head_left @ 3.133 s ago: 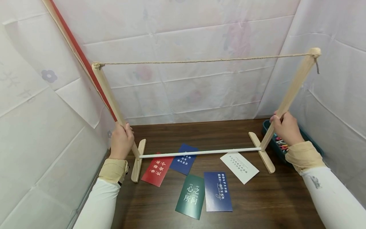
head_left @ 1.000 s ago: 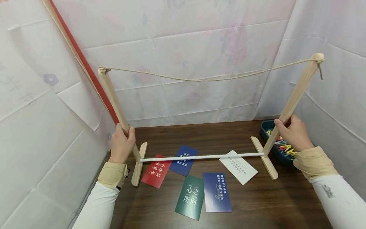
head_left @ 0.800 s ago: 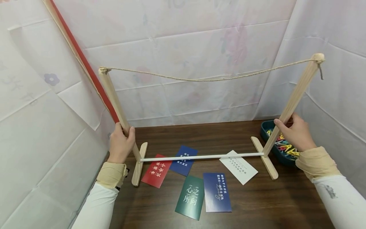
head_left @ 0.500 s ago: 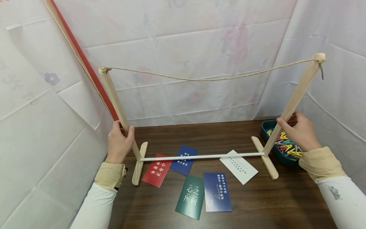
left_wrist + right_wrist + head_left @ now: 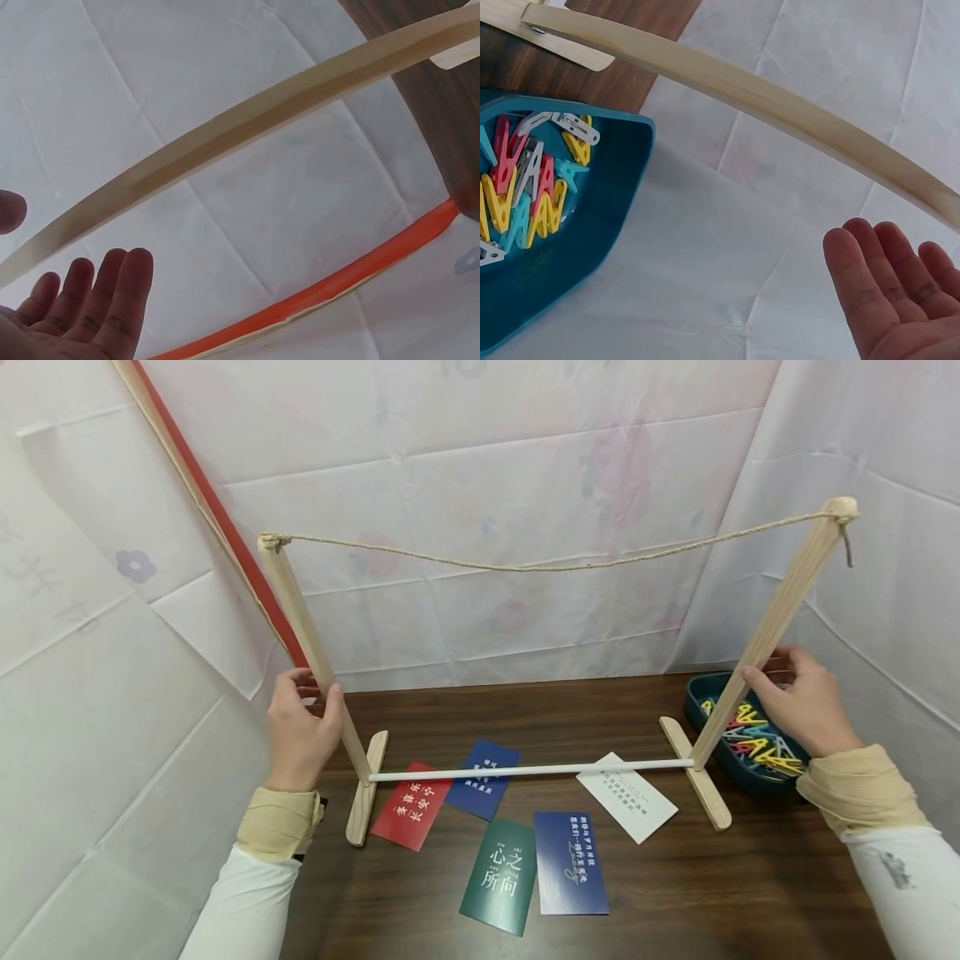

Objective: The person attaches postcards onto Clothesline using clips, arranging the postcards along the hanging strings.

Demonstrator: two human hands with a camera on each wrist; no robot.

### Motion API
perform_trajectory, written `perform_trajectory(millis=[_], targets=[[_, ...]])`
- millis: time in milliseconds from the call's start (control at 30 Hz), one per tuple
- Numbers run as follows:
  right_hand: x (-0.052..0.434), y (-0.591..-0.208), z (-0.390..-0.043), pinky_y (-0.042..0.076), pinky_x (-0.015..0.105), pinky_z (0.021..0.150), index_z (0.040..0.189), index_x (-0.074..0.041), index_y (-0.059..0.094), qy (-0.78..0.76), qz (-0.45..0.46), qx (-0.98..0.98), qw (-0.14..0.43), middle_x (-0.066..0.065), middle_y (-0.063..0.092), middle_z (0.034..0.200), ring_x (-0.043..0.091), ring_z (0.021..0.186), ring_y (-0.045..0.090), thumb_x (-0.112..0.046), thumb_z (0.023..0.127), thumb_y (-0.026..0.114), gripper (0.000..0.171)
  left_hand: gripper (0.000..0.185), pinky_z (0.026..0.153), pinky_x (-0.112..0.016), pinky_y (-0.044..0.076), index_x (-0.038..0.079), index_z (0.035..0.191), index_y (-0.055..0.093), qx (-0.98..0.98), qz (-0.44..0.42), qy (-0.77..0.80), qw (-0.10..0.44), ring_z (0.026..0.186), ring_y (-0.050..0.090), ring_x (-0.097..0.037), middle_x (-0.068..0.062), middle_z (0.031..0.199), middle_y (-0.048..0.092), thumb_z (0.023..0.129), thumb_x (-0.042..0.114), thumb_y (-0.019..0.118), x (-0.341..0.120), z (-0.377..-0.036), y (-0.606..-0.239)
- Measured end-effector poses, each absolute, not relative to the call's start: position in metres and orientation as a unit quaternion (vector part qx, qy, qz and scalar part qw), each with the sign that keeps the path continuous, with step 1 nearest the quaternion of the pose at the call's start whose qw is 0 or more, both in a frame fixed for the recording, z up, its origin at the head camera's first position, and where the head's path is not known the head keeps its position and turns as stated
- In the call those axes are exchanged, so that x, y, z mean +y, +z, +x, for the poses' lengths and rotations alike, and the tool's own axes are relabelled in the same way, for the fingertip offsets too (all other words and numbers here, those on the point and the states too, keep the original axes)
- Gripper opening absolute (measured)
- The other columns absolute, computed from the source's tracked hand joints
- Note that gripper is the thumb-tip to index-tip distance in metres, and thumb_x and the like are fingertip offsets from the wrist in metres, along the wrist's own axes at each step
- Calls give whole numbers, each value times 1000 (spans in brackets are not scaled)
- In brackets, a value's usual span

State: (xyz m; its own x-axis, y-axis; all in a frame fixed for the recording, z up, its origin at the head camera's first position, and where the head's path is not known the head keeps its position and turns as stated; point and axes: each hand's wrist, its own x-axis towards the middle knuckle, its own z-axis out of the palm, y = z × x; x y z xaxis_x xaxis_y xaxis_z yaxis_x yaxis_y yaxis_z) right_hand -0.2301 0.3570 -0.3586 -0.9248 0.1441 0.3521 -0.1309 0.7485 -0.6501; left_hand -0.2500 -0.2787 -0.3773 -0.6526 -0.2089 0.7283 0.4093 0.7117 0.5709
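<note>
Both hands open beside the rack's posts, left hand (image 5: 296, 735) just off the left post (image 5: 311, 647), right hand (image 5: 806, 706) off the right post (image 5: 772, 622), gripping nothing.

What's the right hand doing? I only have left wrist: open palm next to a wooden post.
Observer: The right hand is open too, fingers straight, not gripping the right post.
Operator: Anything near that post?
Observer: A teal tray of coloured clothespins sits beside its foot.
Operator: Rope?
Observer: In the head view the rope sags between the two post tops.
Operator: Table?
Observer: Five cards lie flat on the brown table, under and in front of the frame.
</note>
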Motion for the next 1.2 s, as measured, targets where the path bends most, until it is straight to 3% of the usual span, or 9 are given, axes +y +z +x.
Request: perform_trajectory(millis=[67,167,267,500,1033,1133,1200], targets=[[357,-357,-229,34,10,76,147,13,49,356,-3,-913,198,37,60,131,26,110,62,-31,111,57,57,39,76,0,41,-13,128,58,-828,-63,-372,415,92,70,-41,-32,108,65,99,10,70,-279,-248,-376],[358,-356,-228,35,8,78,146,12,51,357,-1,-910,210,36,62,131,-5,99,50,-29,110,58,55,38,77,-1,41,-13,127,58,-827,-64,-369,420,95,69,-43,-32,109,65,99,10,70,-279,-245,-373],[359,-355,-227,35,11,79,145,10,53,356,-3,-909,218,34,63,131,-17,93,41,-28,109,57,52,37,78,-2,42,-14,126,58,-824,-61,-367,426,96,69,-42,-31,109,65,99,10,70,-278,-243,-371],[359,-353,-225,35,15,79,145,9,54,351,-17,-910,219,33,63,131,-15,95,40,-19,107,51,47,32,77,-11,47,-15,119,60,-810,-66,-366,453,90,66,-37,-29,104,63,98,7,70,-274,-236,-366],[367,-356,-226,35,8,75,141,10,57,337,-28,-915,220,35,65,129,-12,93,41,-18,107,55,43,27,74,-12,44,-13,110,62,-804,-107,-333,481,73,64,-34,-26,94,63,98,10,70,-263,-230,-368],[368,-356,-227,35,9,73,140,10,58,329,-33,-918,217,35,66,128,-4,94,48,-18,107,56,43,28,74,-10,43,-13,109,62,-804,-114,-329,483,72,64,-34,-27,93,63,98,11,70,-261,-230,-370],[370,-357,-228,35,9,71,140,10,58,327,-34,-920,213,36,66,128,12,96,59,-17,107,56,43,29,73,-10,43,-13,109,63,-803,-118,-326,485,71,64,-34,-27,92,64,97,12,71,-260,-230,-371]])
